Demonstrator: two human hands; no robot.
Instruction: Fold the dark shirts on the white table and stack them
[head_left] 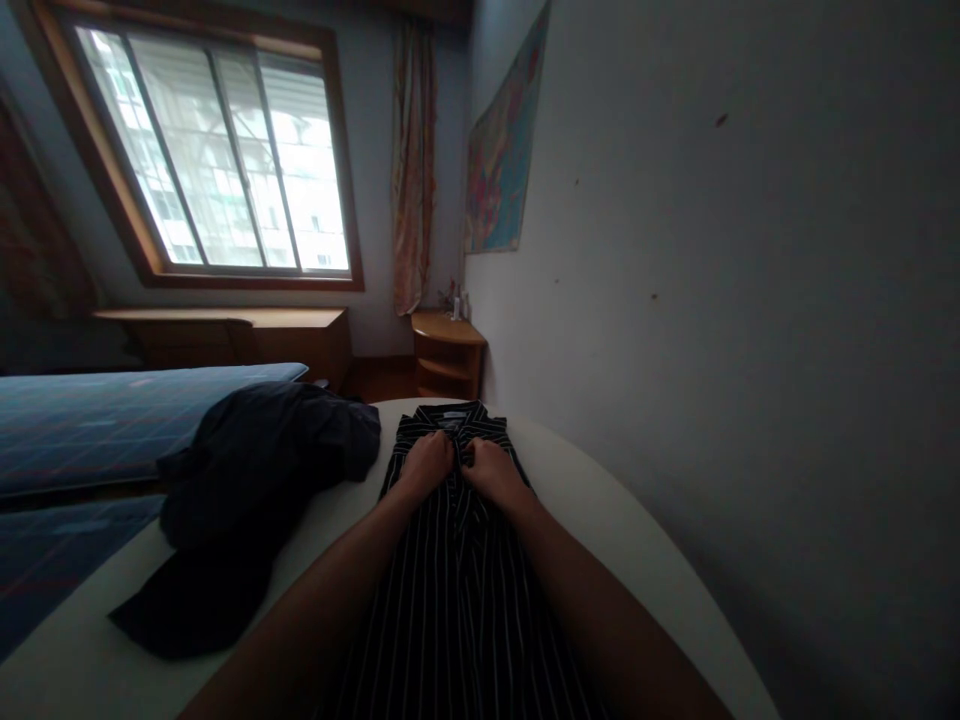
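A black shirt with thin white stripes [450, 580] lies front up on a pale round-edged table [630, 560], its collar at the far end. My left hand [429, 460] is closed on the shirt's front opening just below the collar. Across from it, my right hand [489, 468] pinches the other side of the same opening. The two hands are close together with a small gap between them. Buttons, if any, are too dark and small to make out.
Left of the shirt lies a crumpled dark garment [262, 470] on the table. Beyond it is a bed with a blue checked cover [112, 420]. A bare wall [712, 350] runs along the right. A wooden corner shelf [450, 330] and a desk [292, 318] stand farther back.
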